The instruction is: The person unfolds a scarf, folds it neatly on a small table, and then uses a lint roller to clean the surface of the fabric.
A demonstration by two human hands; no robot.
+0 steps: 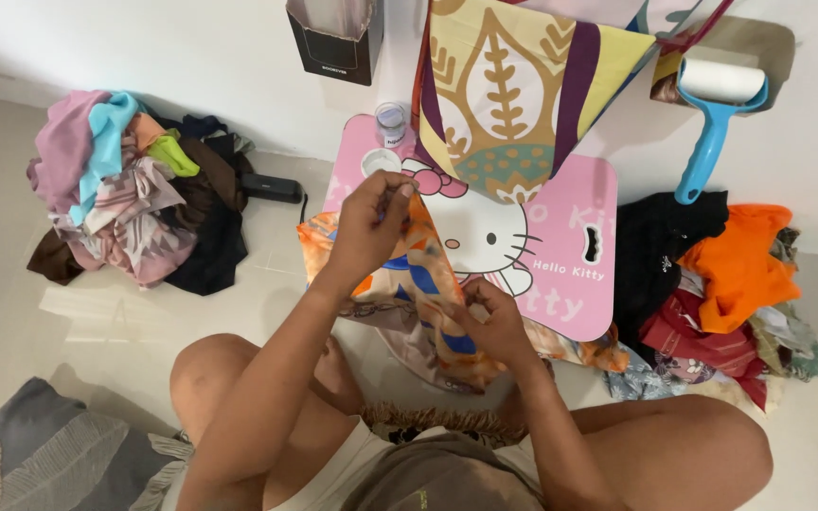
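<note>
Orange patterned cloth [428, 284] hangs pinched between both hands, left hand [371, 222] raised, right hand [496, 317] lower and nearer the body, so keeping those grips firm and pulling apart should, I judge, flatten it.

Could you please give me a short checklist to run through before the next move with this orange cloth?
1. Left hand has a grip on the cloth: ok, it pinches the upper edge.
2. Right hand has a grip on the cloth: ok, it pinches a lower fold.
3. Cloth spread flat: not ok, it is bunched between the hands and trails over the table edge.
4. Pink table free for laying it out: not ok, a hanging patterned fabric and a small jar sit at its far side.
5. Cloth clear of the right clothes pile: cannot tell, its end lies close.
</note>
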